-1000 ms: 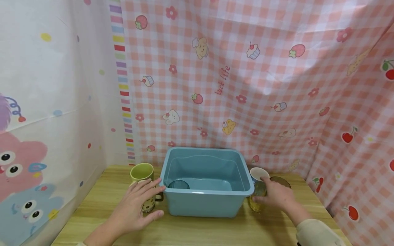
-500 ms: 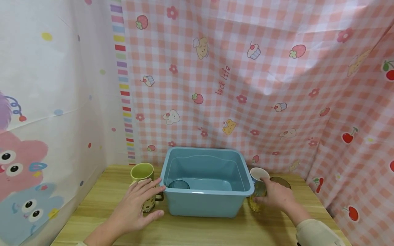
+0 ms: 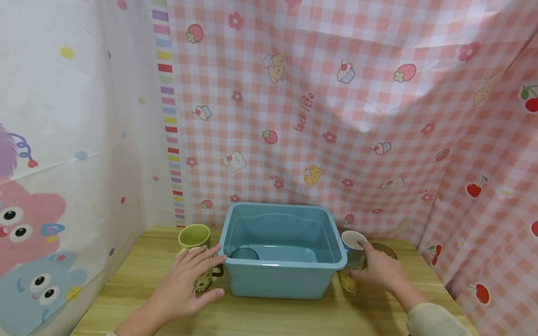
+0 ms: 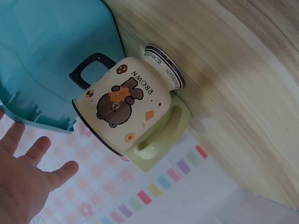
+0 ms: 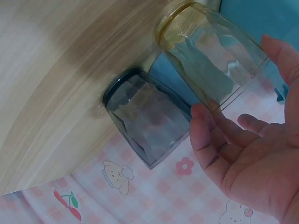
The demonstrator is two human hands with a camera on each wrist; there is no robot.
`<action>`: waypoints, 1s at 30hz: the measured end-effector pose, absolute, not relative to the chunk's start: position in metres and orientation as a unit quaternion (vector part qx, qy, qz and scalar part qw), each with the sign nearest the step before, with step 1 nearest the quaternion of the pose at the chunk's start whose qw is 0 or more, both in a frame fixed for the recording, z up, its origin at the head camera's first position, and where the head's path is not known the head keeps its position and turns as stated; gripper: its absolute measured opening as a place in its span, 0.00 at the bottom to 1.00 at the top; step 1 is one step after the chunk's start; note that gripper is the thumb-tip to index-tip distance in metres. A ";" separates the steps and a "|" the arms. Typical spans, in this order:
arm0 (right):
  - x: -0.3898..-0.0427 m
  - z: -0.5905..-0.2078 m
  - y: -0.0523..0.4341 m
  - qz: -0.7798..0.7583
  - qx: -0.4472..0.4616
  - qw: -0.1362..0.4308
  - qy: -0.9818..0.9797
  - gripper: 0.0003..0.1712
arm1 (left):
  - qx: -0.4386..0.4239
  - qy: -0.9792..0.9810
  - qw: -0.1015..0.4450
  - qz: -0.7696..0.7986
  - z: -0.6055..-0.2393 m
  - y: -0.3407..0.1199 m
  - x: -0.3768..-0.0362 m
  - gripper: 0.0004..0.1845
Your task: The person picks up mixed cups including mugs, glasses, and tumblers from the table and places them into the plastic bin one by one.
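Note:
My left hand [image 3: 180, 284] is spread, fingers straight, over a cream mug [image 4: 121, 100] with a brown bear print and dark handle. Its fingertips are at the left rim of a blue plastic bin [image 3: 277, 281]. A green mug [image 3: 194, 233] stands behind the cream one. At the bin's right side, my right hand [image 3: 382, 268] holds a yellow-tinted drinking glass [image 5: 210, 51] near its rim, between thumb and fingers. Behind that glass is a blue cup with a white inside [image 3: 352, 239]. A dark grey-tinted glass [image 5: 145, 116] stands beside it, partly hidden by the hand in the head view.
Inside the bin, at its left end, sits a dark-looking round glass [image 3: 244, 254]. Everything rests on a wood-grain table [image 3: 286, 317]. A pink checked cloth [image 3: 294, 140] hangs close behind the bin, and a white printed cloth [image 3: 96, 186] hangs at the left.

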State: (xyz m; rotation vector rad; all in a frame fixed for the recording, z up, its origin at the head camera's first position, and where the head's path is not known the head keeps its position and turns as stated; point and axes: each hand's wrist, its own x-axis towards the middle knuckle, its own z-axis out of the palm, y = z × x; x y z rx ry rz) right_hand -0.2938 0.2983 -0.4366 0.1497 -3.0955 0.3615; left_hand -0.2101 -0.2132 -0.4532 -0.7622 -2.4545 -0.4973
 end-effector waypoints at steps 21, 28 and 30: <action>-0.272 -0.405 0.327 0.208 0.067 -0.001 -0.976 0.69 | -0.280 -0.903 0.266 -0.189 -0.457 -0.212 -0.208 0.35; -0.268 -0.391 0.332 0.214 0.061 0.009 -0.975 0.71 | -0.281 -0.901 0.268 -0.191 -0.456 -0.212 -0.209 0.35; -0.267 -0.386 0.333 0.211 0.060 0.015 -0.975 0.71 | -0.282 -0.900 0.271 -0.191 -0.455 -0.211 -0.210 0.36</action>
